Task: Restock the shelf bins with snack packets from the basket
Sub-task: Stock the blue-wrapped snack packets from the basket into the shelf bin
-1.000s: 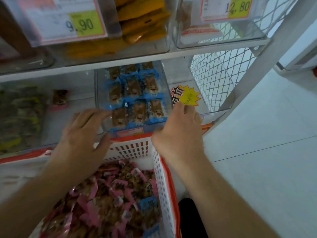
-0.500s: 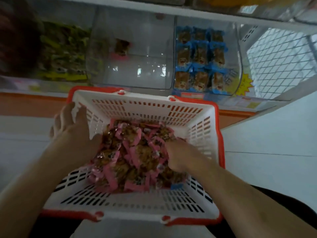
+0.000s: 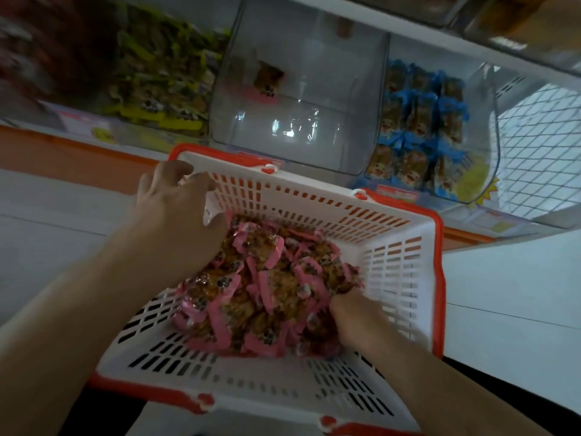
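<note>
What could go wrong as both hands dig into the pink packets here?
The right hand is buried in a loose heap of pink packets; an overfull grab may shed some. The basket looks tilted, and the left hand leans at its rim, so it might tip. The near-empty clear bin sits beside a blue-packet bin; misplacement seems possible.

Both forearms are bare to the frame edge, hands ungloved.

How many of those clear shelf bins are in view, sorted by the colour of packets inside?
Bin of green packets: 1
Bin with a single pink packet: 1
Bin of blue packets: 1
Total: 3 bins. The bins on the upper shelf are too blurred to sort, so they are left out.
</note>
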`<act>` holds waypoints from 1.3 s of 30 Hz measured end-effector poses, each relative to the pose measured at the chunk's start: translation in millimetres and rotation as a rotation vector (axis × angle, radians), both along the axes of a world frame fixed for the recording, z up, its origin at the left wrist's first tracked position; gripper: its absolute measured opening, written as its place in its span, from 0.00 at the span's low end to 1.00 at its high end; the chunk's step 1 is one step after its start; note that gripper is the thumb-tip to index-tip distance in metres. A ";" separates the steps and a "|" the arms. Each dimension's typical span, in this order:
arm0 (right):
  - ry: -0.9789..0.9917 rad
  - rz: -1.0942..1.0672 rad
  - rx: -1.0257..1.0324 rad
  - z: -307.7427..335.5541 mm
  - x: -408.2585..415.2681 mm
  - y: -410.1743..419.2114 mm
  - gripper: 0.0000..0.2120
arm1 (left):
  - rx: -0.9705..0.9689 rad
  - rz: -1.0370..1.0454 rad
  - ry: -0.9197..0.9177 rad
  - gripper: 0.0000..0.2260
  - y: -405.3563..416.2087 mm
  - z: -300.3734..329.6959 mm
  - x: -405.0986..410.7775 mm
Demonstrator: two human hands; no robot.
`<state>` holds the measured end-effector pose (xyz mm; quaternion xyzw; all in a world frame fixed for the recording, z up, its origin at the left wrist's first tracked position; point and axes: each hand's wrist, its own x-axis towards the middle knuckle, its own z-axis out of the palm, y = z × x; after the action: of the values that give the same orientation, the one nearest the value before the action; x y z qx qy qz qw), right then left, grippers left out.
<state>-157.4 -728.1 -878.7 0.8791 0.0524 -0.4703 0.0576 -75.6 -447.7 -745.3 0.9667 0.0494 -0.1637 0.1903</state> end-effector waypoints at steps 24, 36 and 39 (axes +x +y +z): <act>-0.555 -0.814 1.197 139.9 82.3 11.3 0.14 | -1.202 0.400 0.203 0.09 -89.6 -2.3 12.1; -0.868 -0.871 1.084 139.8 102.8 -23.3 0.27 | -0.415 -0.133 -0.262 0.25 -64.0 -34.3 25.4; -0.997 -0.928 0.947 136.9 125.2 -52.5 0.29 | -0.226 -0.196 -0.223 0.34 -51.2 -46.3 28.8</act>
<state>-32.2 -780.7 -741.9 0.8480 -0.1547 0.0703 -0.5020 -46.8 -498.9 -791.6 0.9516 -0.0848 -0.0779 0.2851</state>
